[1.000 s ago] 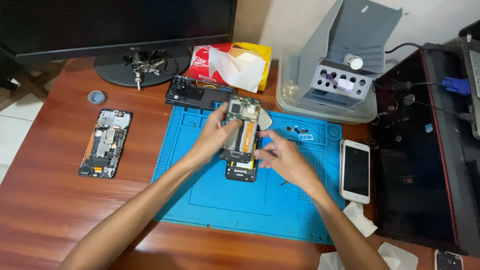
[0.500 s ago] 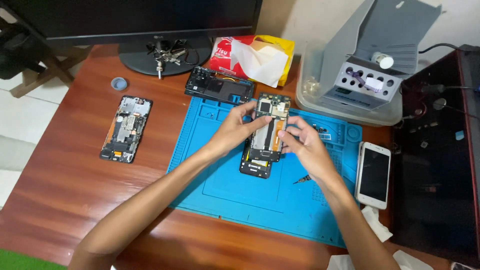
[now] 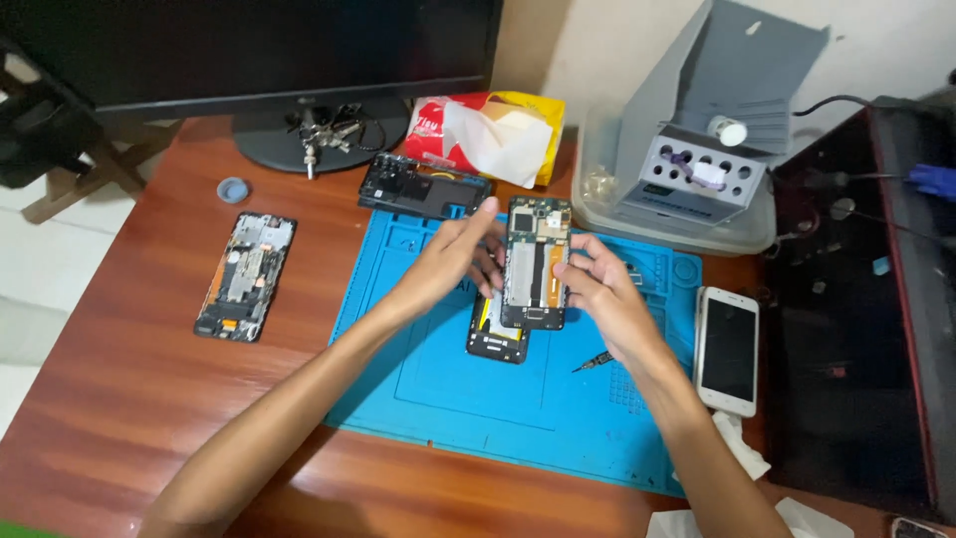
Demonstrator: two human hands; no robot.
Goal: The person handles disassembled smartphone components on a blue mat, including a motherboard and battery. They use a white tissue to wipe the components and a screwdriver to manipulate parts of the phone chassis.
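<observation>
Two hands on opened phone frame [image 3: 535, 261] over blue mat [image 3: 518, 399]: right hand [image 3: 607, 299] pinching its edge, left hand [image 3: 448, 261] half-open, fingertips alongside. Mid-separation from lower phone body [image 3: 496, 334]; probably needs steady lift.

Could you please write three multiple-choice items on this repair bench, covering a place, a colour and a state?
1. Where does the white phone lie?
A. right of the mat
B. under the monitor
C. on the floor

2. What colour is the work mat?
A. green
B. blue
C. grey

3. How is the opened phone frame held?
A. flat, untouched
B. lifted by the right hand
C. inside the grey stand

Answers: 1 A, it rests past the mat's right edge; 2 B, plainly blue; 3 B, right fingers grip it above another phone body, the left hand beside it.
</observation>
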